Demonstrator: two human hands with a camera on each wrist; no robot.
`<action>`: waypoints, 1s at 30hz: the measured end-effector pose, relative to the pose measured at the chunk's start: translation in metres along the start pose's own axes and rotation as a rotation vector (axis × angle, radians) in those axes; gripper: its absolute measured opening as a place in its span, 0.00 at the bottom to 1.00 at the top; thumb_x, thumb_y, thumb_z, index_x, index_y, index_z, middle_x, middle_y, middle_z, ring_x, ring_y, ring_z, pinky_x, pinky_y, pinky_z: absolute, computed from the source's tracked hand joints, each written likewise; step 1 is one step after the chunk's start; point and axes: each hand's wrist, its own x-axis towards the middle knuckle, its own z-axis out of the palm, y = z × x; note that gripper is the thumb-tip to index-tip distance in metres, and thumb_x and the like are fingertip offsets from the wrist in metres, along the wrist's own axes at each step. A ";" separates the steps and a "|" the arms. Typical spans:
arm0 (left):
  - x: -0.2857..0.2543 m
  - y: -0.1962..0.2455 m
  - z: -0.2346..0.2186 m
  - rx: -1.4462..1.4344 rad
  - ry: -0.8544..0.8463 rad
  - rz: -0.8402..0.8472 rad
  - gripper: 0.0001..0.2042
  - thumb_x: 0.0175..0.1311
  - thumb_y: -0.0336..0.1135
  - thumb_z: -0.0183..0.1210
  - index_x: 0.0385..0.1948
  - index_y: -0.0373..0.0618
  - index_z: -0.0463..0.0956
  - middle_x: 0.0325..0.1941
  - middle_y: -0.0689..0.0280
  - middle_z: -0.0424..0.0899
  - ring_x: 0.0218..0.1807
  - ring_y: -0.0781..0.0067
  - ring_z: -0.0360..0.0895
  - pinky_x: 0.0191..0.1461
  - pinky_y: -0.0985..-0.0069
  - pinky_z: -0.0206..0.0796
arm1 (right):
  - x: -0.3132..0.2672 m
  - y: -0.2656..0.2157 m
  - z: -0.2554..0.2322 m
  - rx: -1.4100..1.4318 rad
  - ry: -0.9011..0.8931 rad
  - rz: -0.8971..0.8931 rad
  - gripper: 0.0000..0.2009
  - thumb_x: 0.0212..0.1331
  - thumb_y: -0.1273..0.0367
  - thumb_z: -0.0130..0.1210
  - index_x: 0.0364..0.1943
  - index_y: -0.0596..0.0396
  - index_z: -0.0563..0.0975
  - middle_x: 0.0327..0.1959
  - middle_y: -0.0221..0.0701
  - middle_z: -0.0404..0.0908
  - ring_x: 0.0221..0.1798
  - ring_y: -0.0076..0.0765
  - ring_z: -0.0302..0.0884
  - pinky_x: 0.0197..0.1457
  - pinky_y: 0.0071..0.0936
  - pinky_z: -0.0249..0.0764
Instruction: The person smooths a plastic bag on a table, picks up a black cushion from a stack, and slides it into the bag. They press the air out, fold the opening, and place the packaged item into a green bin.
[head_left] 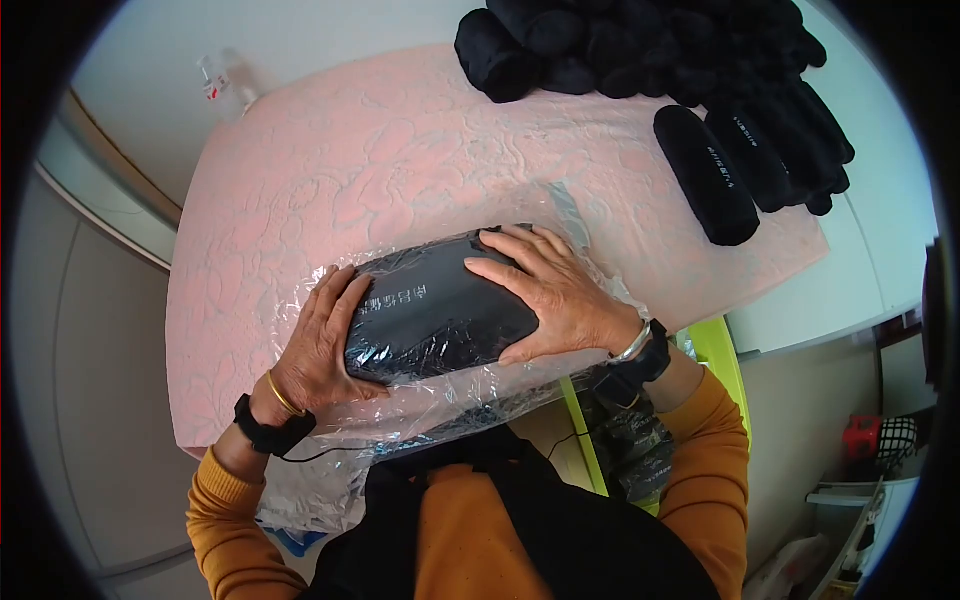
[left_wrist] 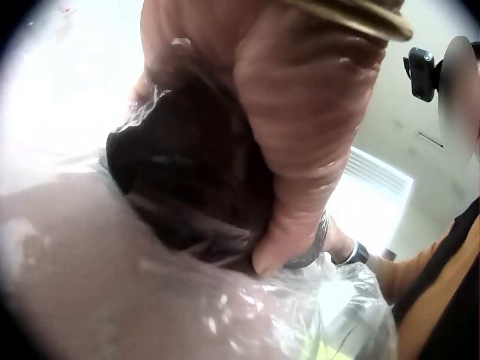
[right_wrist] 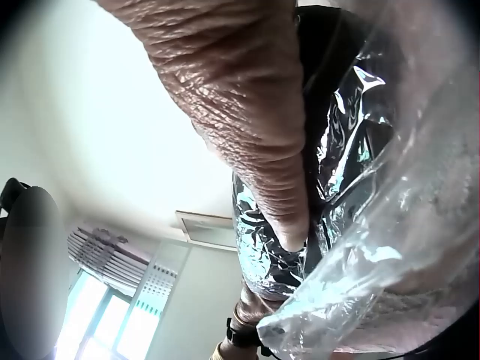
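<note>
A black padded cushion (head_left: 440, 310) with pale printed characters lies in a clear plastic bag (head_left: 440, 408) on the pink cover. Around its left end my left hand (head_left: 318, 345) grips, thumb on the near side and fingers over the far side. The right hand (head_left: 560, 290) holds the other end, its fingers spread across the top and its thumb along the near edge. Seen from the left wrist, the thumb (left_wrist: 289, 225) presses the plastic against the dark end of the cushion. Shiny film wraps the cushion (right_wrist: 341, 142) beside the right thumb (right_wrist: 281, 202) in the right wrist view.
Black plush rolls (head_left: 610, 50) are heaped at the back right, with several lettered ones (head_left: 708, 178) in front. A clear bottle (head_left: 220, 88) stands beyond the pink-covered table (head_left: 270, 190). A yellow-green crate (head_left: 725, 365) with black wrapped items sits below the near edge.
</note>
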 end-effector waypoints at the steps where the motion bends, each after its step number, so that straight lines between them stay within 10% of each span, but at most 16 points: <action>1: 0.000 0.001 0.000 -0.017 0.006 0.014 0.63 0.18 0.43 0.80 0.68 0.43 0.50 0.68 0.48 0.57 0.70 0.40 0.54 0.73 0.54 0.47 | -0.001 -0.001 0.002 0.005 0.011 0.005 0.52 0.30 0.48 0.73 0.68 0.40 0.61 0.69 0.37 0.56 0.71 0.50 0.51 0.73 0.49 0.48; 15: -0.007 0.014 0.004 0.041 0.099 0.067 0.52 0.24 0.24 0.71 0.65 0.43 0.56 0.59 0.50 0.65 0.59 0.44 0.66 0.65 0.60 0.61 | -0.016 -0.007 0.004 -0.041 0.082 -0.038 0.47 0.36 0.49 0.71 0.66 0.42 0.63 0.65 0.36 0.62 0.67 0.47 0.58 0.70 0.47 0.52; 30: -0.006 0.005 0.008 -0.069 0.150 0.054 0.56 0.21 0.30 0.76 0.65 0.44 0.56 0.64 0.49 0.62 0.64 0.43 0.61 0.69 0.57 0.56 | 0.006 0.014 0.010 -0.003 0.046 0.083 0.39 0.57 0.40 0.48 0.67 0.49 0.61 0.68 0.42 0.60 0.72 0.52 0.50 0.74 0.50 0.43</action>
